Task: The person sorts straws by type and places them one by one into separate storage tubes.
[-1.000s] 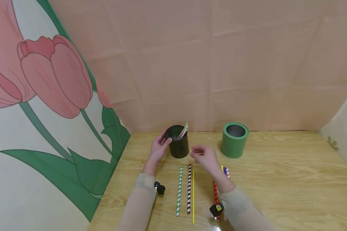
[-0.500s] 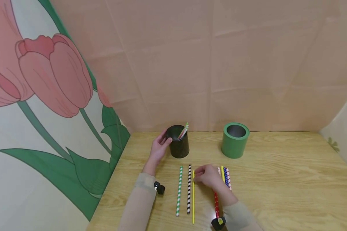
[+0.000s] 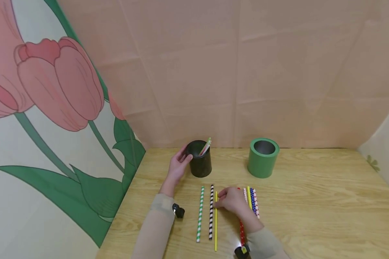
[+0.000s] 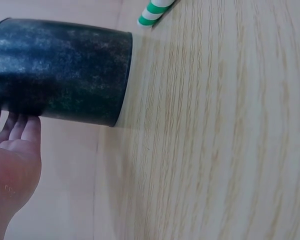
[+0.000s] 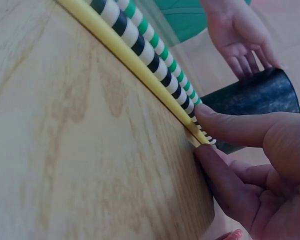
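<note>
The left hand [image 3: 178, 166] held the black cup [image 3: 201, 167], but whether the right hand [image 3: 233, 201] at the yellow straw [image 5: 135, 66] pinched it, I couldn't tell.

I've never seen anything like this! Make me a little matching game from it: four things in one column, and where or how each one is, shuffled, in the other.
Things:
1. black cup
2. green cup
3. black-and-white striped straw
4. right hand

Where or how:
A. is near the far end of a yellow straw
B. stands to the right of the other cup
C. has straws poking above its rim
D. lies just right of a green-and-white striped straw

Right pairs: 1-C, 2-B, 3-D, 4-A.
</note>
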Available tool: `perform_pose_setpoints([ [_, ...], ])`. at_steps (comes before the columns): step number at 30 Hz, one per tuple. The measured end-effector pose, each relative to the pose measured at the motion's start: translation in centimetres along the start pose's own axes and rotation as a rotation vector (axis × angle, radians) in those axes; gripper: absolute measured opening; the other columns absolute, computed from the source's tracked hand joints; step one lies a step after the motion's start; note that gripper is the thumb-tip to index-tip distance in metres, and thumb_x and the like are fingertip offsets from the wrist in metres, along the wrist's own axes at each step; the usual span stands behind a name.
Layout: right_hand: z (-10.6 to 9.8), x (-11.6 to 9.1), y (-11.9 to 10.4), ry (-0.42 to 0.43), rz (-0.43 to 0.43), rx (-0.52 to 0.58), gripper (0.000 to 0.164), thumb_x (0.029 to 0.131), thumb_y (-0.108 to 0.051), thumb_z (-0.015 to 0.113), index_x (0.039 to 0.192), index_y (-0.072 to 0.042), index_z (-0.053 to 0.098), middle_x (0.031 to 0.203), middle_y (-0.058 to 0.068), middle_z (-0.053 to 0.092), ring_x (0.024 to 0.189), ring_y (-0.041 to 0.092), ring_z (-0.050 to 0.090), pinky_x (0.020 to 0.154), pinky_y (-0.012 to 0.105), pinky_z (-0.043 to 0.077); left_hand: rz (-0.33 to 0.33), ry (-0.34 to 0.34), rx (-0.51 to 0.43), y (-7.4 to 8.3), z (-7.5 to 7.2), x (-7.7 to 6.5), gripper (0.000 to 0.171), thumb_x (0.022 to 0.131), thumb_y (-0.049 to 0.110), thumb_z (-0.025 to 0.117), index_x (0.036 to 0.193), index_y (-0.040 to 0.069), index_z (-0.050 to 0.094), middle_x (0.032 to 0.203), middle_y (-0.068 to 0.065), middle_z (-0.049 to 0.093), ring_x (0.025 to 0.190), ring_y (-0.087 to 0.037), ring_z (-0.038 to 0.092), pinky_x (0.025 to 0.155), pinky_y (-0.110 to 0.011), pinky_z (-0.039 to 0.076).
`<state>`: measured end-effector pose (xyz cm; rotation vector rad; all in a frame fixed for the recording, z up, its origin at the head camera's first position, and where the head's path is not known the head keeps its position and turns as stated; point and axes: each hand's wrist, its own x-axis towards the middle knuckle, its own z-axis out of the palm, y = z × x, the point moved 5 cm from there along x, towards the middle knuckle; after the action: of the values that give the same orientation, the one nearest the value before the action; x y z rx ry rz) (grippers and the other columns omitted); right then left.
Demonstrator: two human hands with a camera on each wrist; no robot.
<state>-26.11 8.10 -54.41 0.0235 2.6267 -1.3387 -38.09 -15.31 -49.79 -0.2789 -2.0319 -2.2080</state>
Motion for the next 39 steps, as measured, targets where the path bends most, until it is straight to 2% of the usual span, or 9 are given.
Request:
perform_pose_setpoints([
  [7, 0.19, 0.18, -0.10, 0.002, -0.010, -0.019, 0.038, 0.073, -0.018, 0.100, 0.095, -0.004, 0.074, 0.080, 0.001, 0.068, 0.073, 0.017, 0.062, 0.064, 0.031, 0.052, -0.001, 0.013, 0.005, -0.11, -0.13, -0.01, 0.059, 0.104, 0.004, 0.070, 0.159, 0.002, 0.050, 0.164, -0.022, 0.044, 0.150, -0.039, 0.042, 0.120, -0.043, 0.040],
  [16, 0.22, 0.13, -0.56, 0.053, -0.055, -0.090, 0.032, 0.070, -0.016, 0.099, 0.087, -0.006, 0.074, 0.079, 0.000, 0.066, 0.074, 0.019, 0.060, 0.066, 0.033, 0.052, 0.005, 0.013, 0.000, -0.07, -0.17, -0.09, 0.061, 0.104, 0.003, 0.070, 0.160, 0.000, 0.046, 0.165, -0.022, 0.042, 0.151, -0.041, 0.041, 0.121, -0.045, 0.038],
  [23, 0.42, 0.18, -0.53, 0.046, -0.049, -0.056, 0.023, 0.071, -0.006, 0.093, 0.085, -0.004, 0.075, 0.075, 0.000, 0.066, 0.067, 0.016, 0.062, 0.059, 0.028, 0.052, -0.005, 0.016, 0.003, -0.07, -0.12, -0.10, 0.060, 0.104, 0.004, 0.070, 0.159, 0.002, 0.049, 0.165, -0.021, 0.043, 0.151, -0.039, 0.042, 0.121, -0.043, 0.039],
  [35, 0.55, 0.21, -0.09, 0.041, -0.043, -0.031, 0.019, 0.071, -0.003, 0.087, 0.083, -0.005, 0.073, 0.072, 0.002, 0.065, 0.064, 0.016, 0.061, 0.054, 0.027, 0.050, -0.004, 0.016, 0.010, -0.19, -0.07, -0.19, 0.060, 0.104, 0.004, 0.071, 0.159, 0.002, 0.049, 0.165, -0.020, 0.043, 0.151, -0.038, 0.042, 0.121, -0.043, 0.039],
  [39, 0.51, 0.24, 0.08, 0.029, -0.014, -0.019, 0.019, 0.072, -0.006, 0.088, 0.083, -0.006, 0.072, 0.074, 0.003, 0.065, 0.064, 0.017, 0.061, 0.054, 0.027, 0.049, 0.004, 0.004, 0.005, -0.13, -0.02, -0.15, 0.061, 0.104, 0.003, 0.070, 0.160, 0.000, 0.046, 0.164, -0.021, 0.043, 0.151, -0.039, 0.042, 0.121, -0.043, 0.039],
])
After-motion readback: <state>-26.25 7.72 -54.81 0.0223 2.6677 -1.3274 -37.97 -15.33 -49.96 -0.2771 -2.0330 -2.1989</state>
